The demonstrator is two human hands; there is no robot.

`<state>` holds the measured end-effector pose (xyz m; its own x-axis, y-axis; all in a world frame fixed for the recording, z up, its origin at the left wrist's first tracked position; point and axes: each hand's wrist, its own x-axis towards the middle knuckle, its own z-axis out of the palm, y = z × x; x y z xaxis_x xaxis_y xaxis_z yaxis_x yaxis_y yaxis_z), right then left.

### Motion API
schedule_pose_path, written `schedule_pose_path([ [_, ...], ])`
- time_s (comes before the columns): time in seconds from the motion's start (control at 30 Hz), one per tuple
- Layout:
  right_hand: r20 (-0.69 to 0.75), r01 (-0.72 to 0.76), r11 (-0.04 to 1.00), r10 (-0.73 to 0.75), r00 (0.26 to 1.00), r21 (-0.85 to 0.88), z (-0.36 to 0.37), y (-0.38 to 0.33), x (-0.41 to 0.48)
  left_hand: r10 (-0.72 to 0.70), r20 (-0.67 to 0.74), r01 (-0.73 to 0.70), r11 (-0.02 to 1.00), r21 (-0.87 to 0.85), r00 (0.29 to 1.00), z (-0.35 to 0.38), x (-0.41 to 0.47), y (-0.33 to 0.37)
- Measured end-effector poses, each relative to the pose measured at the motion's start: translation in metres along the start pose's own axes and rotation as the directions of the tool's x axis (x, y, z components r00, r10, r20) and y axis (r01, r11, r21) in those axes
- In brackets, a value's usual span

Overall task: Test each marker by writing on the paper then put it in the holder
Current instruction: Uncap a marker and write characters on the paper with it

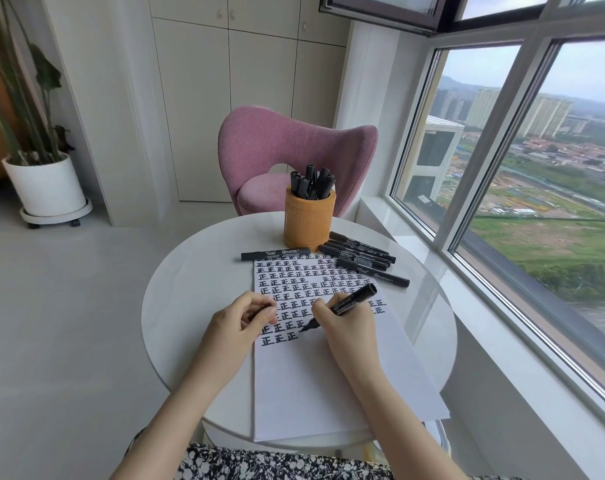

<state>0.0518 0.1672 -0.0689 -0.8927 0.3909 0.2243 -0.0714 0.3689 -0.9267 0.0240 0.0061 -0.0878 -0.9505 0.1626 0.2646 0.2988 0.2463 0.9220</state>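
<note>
Right hand (342, 320) grips marker (354, 301) on paper (311, 382); holder (308, 220) contains perhaps eight markers (311, 183).

The person is wearing a garment (276, 465) printed in black and white: small pale blossoms are crowding over a dark ground in a dense floral pattern. It is showing just below the near edge of the table (190, 289), spreading between the two arms. A sliver of the same print is peeking out on the outer side of the left forearm (197, 393) (low down, by the elbow, too little to tell the cut). That forearm and the right forearm (373, 393) are showing bare up to the wrists, and the left hand (240, 318) and right hand (342, 320) are going uncovered too.
</note>
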Motion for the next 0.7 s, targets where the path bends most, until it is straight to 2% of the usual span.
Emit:
schedule_pose_path([
  [0.7, 0.024, -0.034, 0.999, 0.034, 0.999, 0.005, -0.0006, 0.0013, 0.0001, -0.004, 0.002, 0.004, 1.0, 0.011, 1.0, 0.0004, -0.0003, -0.0014],
])
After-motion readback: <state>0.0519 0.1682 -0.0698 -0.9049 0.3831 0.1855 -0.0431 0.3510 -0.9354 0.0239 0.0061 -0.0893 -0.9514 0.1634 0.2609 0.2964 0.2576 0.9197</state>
